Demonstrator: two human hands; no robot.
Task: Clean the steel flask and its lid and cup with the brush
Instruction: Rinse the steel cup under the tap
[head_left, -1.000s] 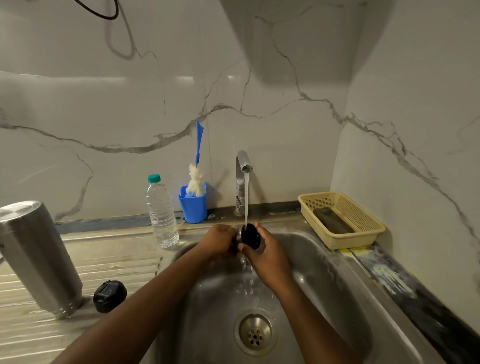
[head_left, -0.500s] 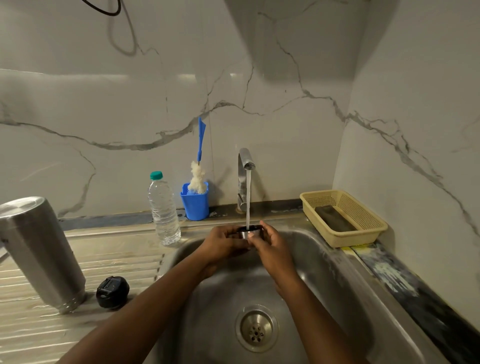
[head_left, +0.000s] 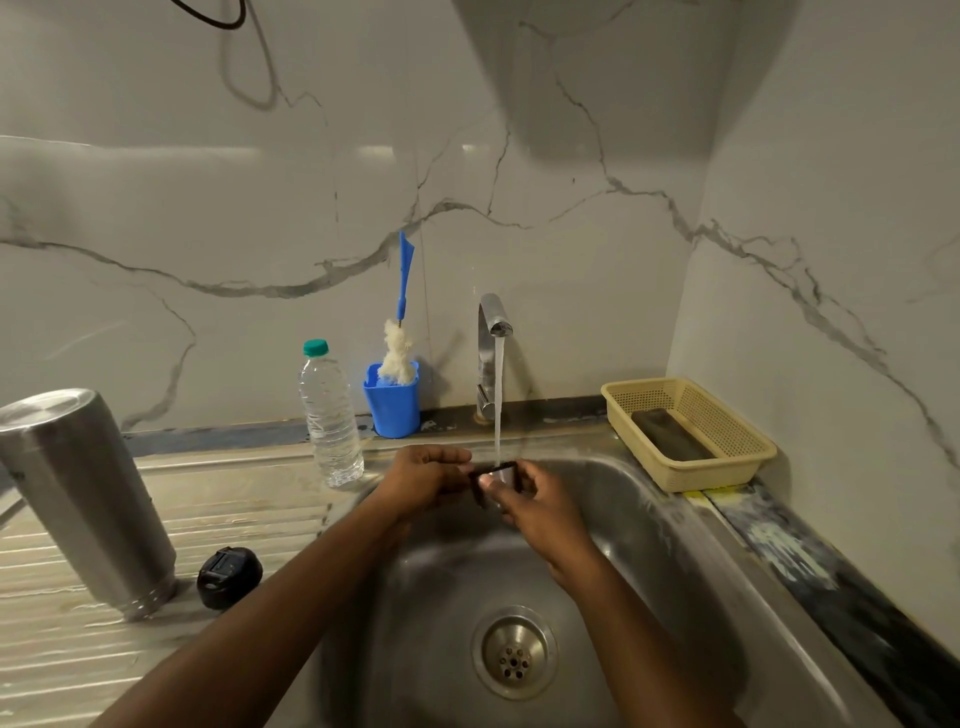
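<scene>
While water falls from the steel tap (head_left: 492, 322), the left hand (head_left: 428, 480) and right hand (head_left: 543, 506) pinch the small black-rimmed steel cup (head_left: 506, 470) under it, twelve o'clock of the round sink drain (head_left: 514, 657); the tall steel flask (head_left: 88, 499) stands at nine o'clock.

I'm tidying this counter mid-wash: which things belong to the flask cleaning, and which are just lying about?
In the job: steel flask, black lid, cup held by left hand and right hand under the tap, brush.
Lying about: water bottle, yellow basket.
</scene>
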